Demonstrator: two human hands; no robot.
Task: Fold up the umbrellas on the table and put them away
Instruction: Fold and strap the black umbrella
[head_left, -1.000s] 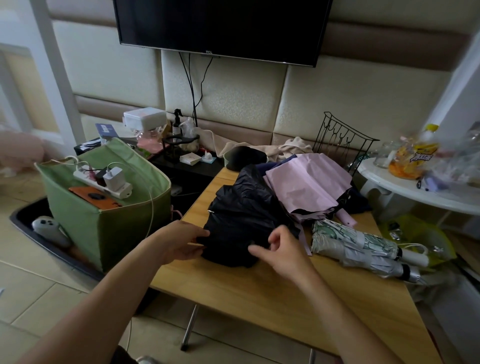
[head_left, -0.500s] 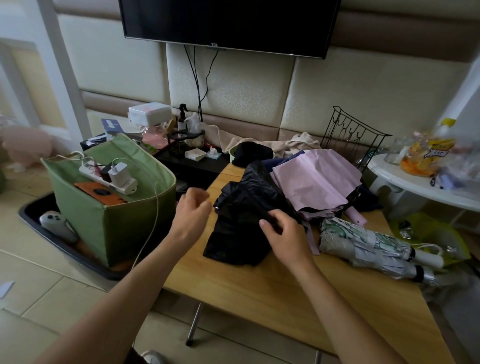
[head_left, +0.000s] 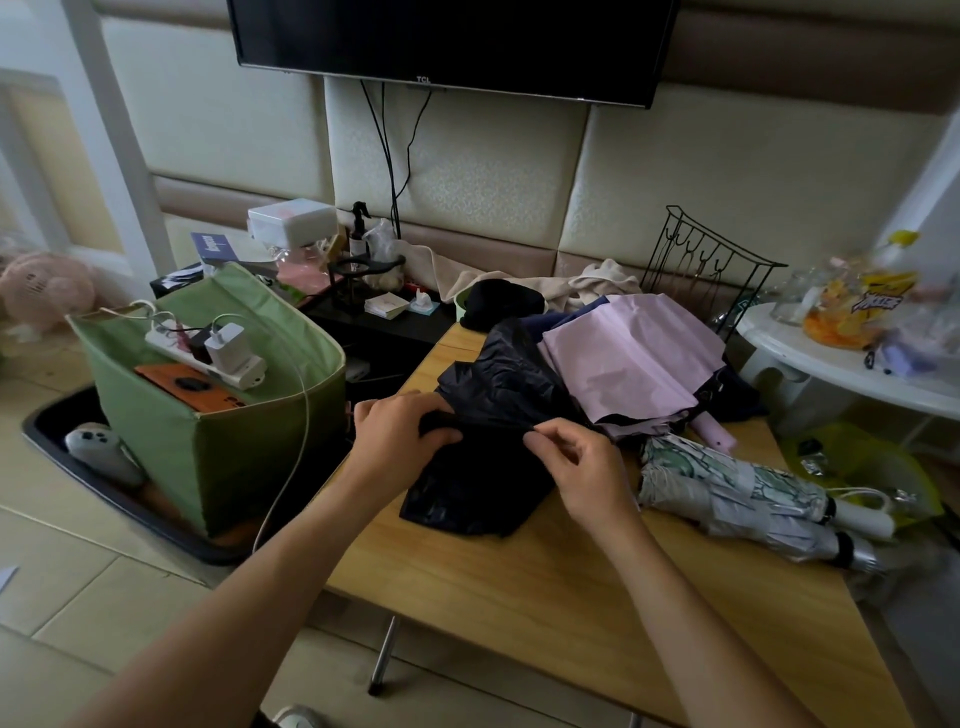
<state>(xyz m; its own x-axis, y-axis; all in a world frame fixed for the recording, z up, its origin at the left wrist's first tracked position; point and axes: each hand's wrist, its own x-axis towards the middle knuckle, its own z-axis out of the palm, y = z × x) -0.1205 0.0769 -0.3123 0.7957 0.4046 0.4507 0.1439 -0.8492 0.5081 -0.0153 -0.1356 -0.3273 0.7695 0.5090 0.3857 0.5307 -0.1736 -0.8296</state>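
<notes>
Black umbrella (head_left: 483, 415), lilac umbrella (head_left: 628, 364) — green bag (head_left: 218, 441), leaf-patterned grey umbrella (head_left: 727, 483)

A crumpled black fabric umbrella (head_left: 483, 415) is laid on the wooden table (head_left: 545, 587), left of two rolled patterned umbrellas (head_left: 737, 493); a pink umbrella (head_left: 628, 364) is set behind.

place: home living room | cues: wall-mounted TV (head_left: 452, 47), padded wall panels (head_left: 727, 176), cluttered wooden table (head_left: 571, 597)
</notes>
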